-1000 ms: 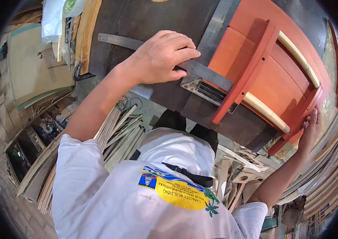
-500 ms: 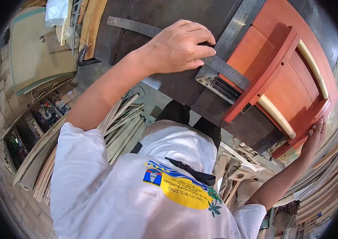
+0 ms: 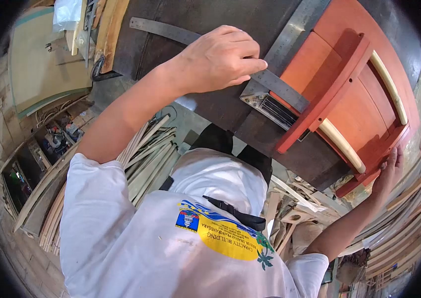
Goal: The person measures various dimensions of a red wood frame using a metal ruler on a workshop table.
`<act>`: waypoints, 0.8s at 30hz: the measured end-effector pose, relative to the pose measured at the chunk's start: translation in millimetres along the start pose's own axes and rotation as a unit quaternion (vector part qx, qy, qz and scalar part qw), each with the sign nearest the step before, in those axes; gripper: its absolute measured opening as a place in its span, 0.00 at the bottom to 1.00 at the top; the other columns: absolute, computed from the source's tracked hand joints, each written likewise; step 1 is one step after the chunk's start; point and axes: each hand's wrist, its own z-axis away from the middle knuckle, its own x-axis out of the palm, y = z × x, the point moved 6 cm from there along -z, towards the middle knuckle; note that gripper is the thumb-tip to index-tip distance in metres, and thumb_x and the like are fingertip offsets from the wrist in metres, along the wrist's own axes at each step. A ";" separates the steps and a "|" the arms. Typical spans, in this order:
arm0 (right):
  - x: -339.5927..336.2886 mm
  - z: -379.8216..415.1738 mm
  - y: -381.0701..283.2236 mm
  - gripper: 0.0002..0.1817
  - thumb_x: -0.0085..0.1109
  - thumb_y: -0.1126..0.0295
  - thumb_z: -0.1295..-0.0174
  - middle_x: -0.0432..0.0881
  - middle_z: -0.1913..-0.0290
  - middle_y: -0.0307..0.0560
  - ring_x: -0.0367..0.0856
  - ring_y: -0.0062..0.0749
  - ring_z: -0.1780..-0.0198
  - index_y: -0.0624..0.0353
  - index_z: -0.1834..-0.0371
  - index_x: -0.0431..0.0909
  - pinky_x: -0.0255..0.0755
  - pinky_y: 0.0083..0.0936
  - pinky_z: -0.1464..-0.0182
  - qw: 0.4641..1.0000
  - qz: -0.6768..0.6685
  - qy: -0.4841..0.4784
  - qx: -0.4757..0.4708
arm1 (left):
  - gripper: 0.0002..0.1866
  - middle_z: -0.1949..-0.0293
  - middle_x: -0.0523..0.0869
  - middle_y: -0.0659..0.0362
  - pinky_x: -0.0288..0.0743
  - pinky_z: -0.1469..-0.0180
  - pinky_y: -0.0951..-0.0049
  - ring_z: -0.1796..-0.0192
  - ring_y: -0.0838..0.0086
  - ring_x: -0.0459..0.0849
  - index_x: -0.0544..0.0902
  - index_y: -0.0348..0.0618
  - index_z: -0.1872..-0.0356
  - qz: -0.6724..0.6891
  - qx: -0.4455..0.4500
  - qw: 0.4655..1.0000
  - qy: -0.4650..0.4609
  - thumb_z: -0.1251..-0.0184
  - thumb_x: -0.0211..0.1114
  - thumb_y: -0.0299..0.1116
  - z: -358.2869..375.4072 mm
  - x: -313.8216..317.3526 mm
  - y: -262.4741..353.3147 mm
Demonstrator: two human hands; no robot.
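Note:
My left hand (image 3: 223, 57) is closed over a long steel ruler (image 3: 163, 31), thumb and fingers pinched near its middle. The ruler's right end reaches over a slotted metal insert (image 3: 276, 110) to a red wooden frame (image 3: 337, 94). This frame has a curved red bar and two pale wooden rods (image 3: 342, 144) fixed over orange-red panels. My right hand (image 3: 391, 171) grips the frame's near right end, fingers along its edge; its thumb is partly hidden. A wide steel rule (image 3: 294, 37) lies along the frame's left side, partly under the narrow ruler.
The dark metal table (image 3: 198, 109) ends just before my body. Bundles of thin wooden strips (image 3: 153, 159) stand at left, with more curved strips (image 3: 409, 228) at lower right. A black clamp-like piece (image 3: 102, 72) and a pale board (image 3: 46, 59) are at upper left.
The whole view has shifted slightly leftward. My left hand sits slightly lower over the ruler, its fingers drawn closer together. My right hand stays on the frame's end.

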 end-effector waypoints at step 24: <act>7.4 6.7 -13.6 0.24 0.66 0.62 0.30 0.83 0.56 0.39 0.77 0.19 0.56 0.66 0.37 0.78 0.71 0.19 0.54 0.996 0.082 -0.022 -0.031 | 0.22 0.61 0.83 0.60 0.77 0.42 0.57 0.53 0.62 0.82 0.86 0.42 0.54 0.003 -0.016 1.000 -0.025 0.55 0.76 0.24 -11.3 -3.5 3.9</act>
